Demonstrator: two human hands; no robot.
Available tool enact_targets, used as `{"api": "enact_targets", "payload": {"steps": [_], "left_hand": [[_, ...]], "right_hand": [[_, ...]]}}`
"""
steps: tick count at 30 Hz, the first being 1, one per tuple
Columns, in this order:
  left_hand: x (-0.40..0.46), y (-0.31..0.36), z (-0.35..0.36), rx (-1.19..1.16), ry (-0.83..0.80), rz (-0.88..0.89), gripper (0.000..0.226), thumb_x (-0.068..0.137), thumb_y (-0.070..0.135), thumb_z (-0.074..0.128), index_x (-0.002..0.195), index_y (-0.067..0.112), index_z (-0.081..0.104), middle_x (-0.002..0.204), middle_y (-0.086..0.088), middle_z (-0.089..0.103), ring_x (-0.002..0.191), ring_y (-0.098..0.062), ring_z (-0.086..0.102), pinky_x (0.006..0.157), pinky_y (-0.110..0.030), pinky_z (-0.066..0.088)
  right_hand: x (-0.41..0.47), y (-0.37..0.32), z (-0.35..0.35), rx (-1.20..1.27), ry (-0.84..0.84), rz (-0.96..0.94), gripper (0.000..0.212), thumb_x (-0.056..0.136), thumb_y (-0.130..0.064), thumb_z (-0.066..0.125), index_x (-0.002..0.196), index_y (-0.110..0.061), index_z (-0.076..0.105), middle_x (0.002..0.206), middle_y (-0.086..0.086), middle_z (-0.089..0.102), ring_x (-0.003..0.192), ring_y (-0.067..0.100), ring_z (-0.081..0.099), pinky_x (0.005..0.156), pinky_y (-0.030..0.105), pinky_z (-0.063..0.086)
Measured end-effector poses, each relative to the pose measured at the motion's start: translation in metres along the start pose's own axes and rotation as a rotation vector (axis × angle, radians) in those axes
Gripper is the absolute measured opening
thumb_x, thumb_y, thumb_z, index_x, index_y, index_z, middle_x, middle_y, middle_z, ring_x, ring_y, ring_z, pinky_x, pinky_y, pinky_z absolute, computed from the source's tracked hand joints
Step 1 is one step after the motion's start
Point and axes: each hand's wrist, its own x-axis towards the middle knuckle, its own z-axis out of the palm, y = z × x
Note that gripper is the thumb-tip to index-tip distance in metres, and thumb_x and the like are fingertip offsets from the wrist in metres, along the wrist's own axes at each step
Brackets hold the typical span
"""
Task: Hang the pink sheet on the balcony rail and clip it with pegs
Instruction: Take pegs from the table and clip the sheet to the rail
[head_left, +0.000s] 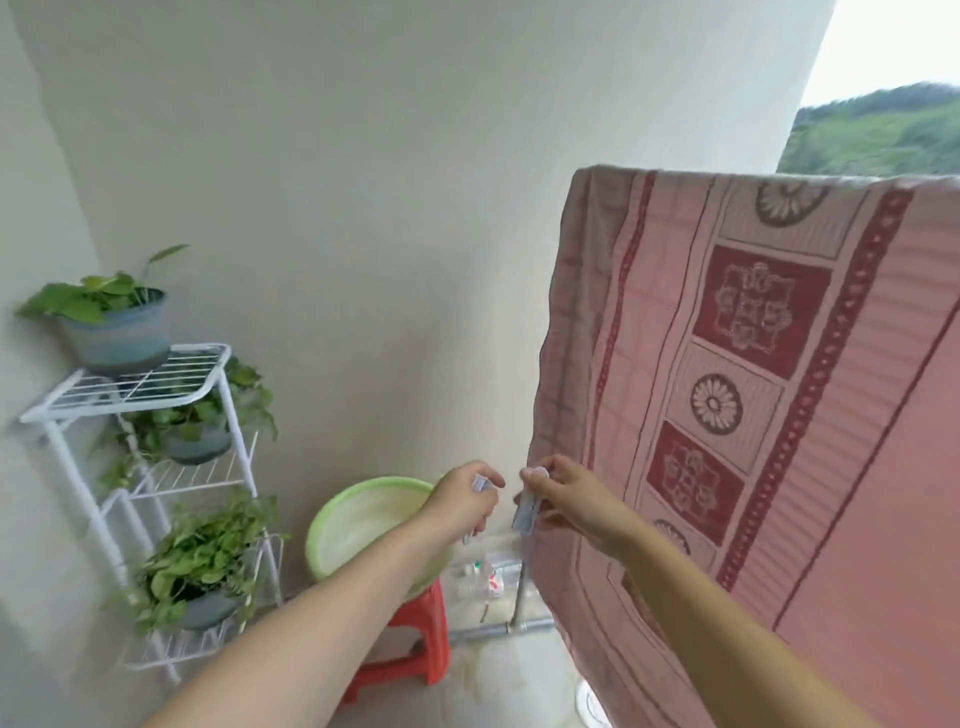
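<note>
The large pink cotton sheet with dark red floral panels fills the view from one to five o'clock, already draped over a bar along its top edge and hanging in soft vertical folds; it looks light, limp and likely to slide, so it is best taken at the doubled top edge where a peg can bite through both layers. At nine o'clock stands a white wire plant rack with potted greenery, and near six o'clock a pale green plastic basin sits on a red plastic stool. At the centre, the left hand pinches a small pale plastic peg in curled fingers, while the right hand, just beside the sheet's left hem, grips another pale peg. No pegs are visible on the sheet yet.
</note>
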Motion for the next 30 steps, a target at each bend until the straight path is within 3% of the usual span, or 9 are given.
{"api": "enact_targets", "payload": {"steps": [3,6,10,14,17,21,23,25,30], "left_hand": [[0.075,0.032,-0.019,-0.088,0.012,0.085,0.010,0.087,0.008,0.052,0.086,0.018,0.055,0.053,-0.002,0.044,0.032,-0.009,0.037,0.042,-0.021,0.031],[0.150,0.064,-0.031,-0.157,-0.005,0.169,0.009,0.088,0.013,0.054,0.080,0.014,0.054,0.054,-0.002,0.044,0.032,-0.006,0.039,0.040,-0.017,0.032],[0.253,0.114,-0.035,-0.138,-0.044,0.321,0.027,0.090,0.022,0.053,0.067,0.013,0.045,0.051,-0.004,0.045,0.039,-0.011,0.039,0.039,-0.020,0.030],[0.351,0.177,-0.045,-0.212,-0.106,0.464,0.022,0.090,0.029,0.053,0.082,0.009,0.053,0.055,-0.002,0.045,0.044,-0.014,0.040,0.038,-0.022,0.032],[0.411,0.229,-0.056,-0.317,-0.128,0.559,0.024,0.090,0.030,0.054,0.098,0.007,0.056,0.059,0.000,0.047,0.047,-0.012,0.041,0.041,-0.023,0.034],[0.463,0.264,-0.053,-0.347,-0.286,0.612,0.030,0.089,0.032,0.057,0.106,0.009,0.053,0.067,0.004,0.051,0.053,-0.006,0.049,0.046,-0.018,0.039],[0.477,0.267,-0.048,-0.391,-0.390,0.643,0.022,0.088,0.029,0.059,0.100,0.010,0.054,0.067,0.005,0.053,0.052,-0.002,0.051,0.048,-0.013,0.041],[0.488,0.266,-0.046,-0.476,-0.468,0.667,0.011,0.086,0.024,0.061,0.086,0.013,0.057,0.064,0.003,0.052,0.054,-0.006,0.048,0.051,-0.017,0.041],[0.507,0.271,-0.051,-0.595,-0.611,0.712,0.021,0.086,0.017,0.061,0.066,0.018,0.057,0.064,0.007,0.064,0.061,-0.013,0.053,0.055,-0.022,0.043]], "right_hand": [[0.067,-0.039,-0.033,-0.062,-0.005,-0.040,0.025,0.090,-0.016,0.055,0.110,-0.002,0.050,0.097,0.016,0.065,0.087,0.022,0.063,0.078,0.032,0.054],[0.116,-0.077,-0.070,-0.164,-0.006,-0.097,0.016,0.090,-0.017,0.057,0.101,-0.007,0.059,0.107,0.022,0.066,0.092,0.020,0.065,0.089,0.035,0.053],[0.164,-0.134,-0.112,-0.432,0.192,-0.140,0.031,0.087,-0.035,0.059,0.098,-0.007,0.063,0.083,0.001,0.068,0.063,0.002,0.063,0.067,0.025,0.052],[0.208,-0.203,-0.141,-0.703,0.410,-0.245,0.028,0.084,-0.042,0.058,0.091,-0.016,0.065,0.067,-0.007,0.066,0.049,-0.002,0.056,0.044,0.012,0.041],[0.240,-0.258,-0.162,-0.719,0.575,-0.373,0.017,0.086,-0.028,0.059,0.095,-0.014,0.061,0.073,-0.010,0.066,0.047,-0.007,0.059,0.050,0.011,0.051],[0.279,-0.308,-0.189,-0.791,0.760,-0.429,0.016,0.085,-0.028,0.061,0.096,-0.016,0.059,0.077,-0.009,0.066,0.054,-0.008,0.062,0.052,0.010,0.052],[0.295,-0.318,-0.200,-0.856,0.853,-0.417,0.019,0.083,-0.032,0.063,0.090,-0.014,0.061,0.077,-0.001,0.069,0.059,0.000,0.063,0.056,0.022,0.053],[0.309,-0.321,-0.206,-0.916,0.930,-0.373,0.026,0.080,-0.036,0.066,0.087,-0.011,0.063,0.080,0.007,0.071,0.068,0.016,0.063,0.062,0.032,0.051],[0.325,-0.321,-0.213,-1.020,1.032,-0.297,0.032,0.074,-0.045,0.069,0.081,-0.014,0.064,0.090,0.013,0.072,0.084,0.029,0.065,0.073,0.037,0.051]]}}
